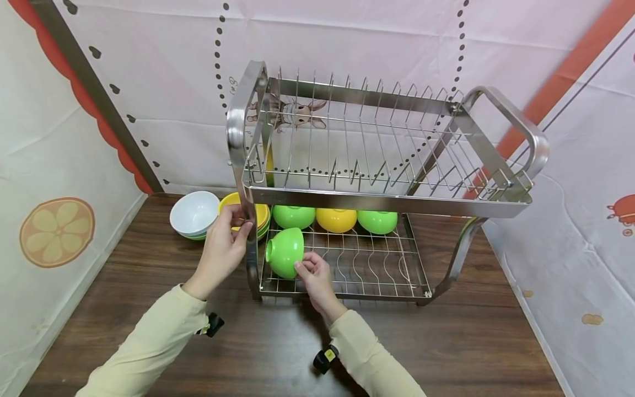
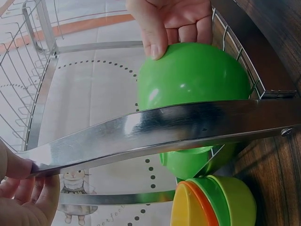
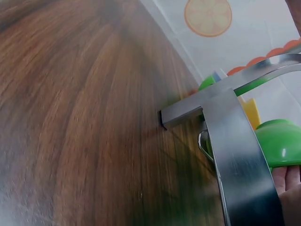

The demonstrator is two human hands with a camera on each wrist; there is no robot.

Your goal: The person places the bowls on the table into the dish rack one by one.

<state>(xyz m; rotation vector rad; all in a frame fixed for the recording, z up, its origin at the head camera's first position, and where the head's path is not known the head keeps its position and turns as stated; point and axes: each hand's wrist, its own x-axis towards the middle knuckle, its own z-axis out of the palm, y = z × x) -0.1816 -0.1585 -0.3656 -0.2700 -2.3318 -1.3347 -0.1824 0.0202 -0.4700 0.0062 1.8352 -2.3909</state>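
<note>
My right fingers [image 1: 313, 261] pinch a glossy, rounded green bowl [image 1: 286, 252] tipped sideways; my left fingers [image 1: 229, 213] hold the metal rack [image 1: 397, 204].

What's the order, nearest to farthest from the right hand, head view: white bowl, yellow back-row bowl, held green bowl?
1. Held green bowl: pinched by the right hand, at its left
2. Yellow back-row bowl: beyond the hand, inside the rack
3. White bowl: far left, outside the rack
</note>
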